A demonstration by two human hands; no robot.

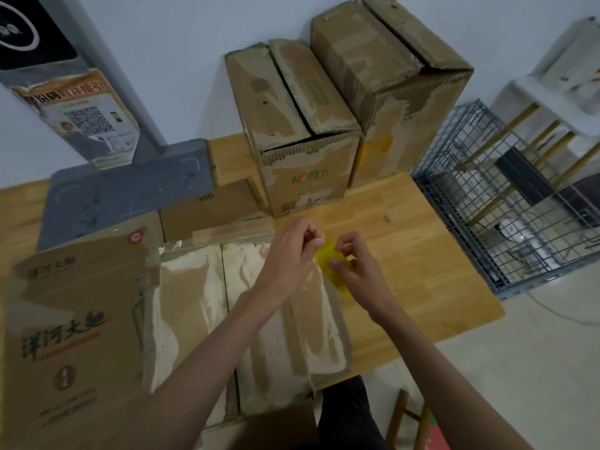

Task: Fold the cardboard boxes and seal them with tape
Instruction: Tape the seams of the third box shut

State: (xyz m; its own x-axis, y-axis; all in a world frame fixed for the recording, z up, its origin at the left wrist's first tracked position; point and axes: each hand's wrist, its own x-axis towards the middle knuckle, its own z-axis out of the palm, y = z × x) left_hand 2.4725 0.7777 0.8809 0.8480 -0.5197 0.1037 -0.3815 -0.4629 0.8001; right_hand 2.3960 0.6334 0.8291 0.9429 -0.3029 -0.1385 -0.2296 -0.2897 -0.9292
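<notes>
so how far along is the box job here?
Done: two boxes stand folded at the table's back, no fresh tape visible on their seams. In hand: left hand and right hand work a yellow tape piece over the near box. Left: sealing it.

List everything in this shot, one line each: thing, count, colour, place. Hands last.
flattened box: one, brown with torn pale patches, lying on the table nearest the person
upright boxes: two, brown, worn, standing side by side at the table's far edge by the wall
small box marked 38B: one, brown, behind the flattened box
yellow tape: one piece, between both hands
grey mat: one, far left of the table
table: one, light wood
wire cage: one, grey, right of the table
left hand: pinches the tape
right hand: pinches the tape
</notes>
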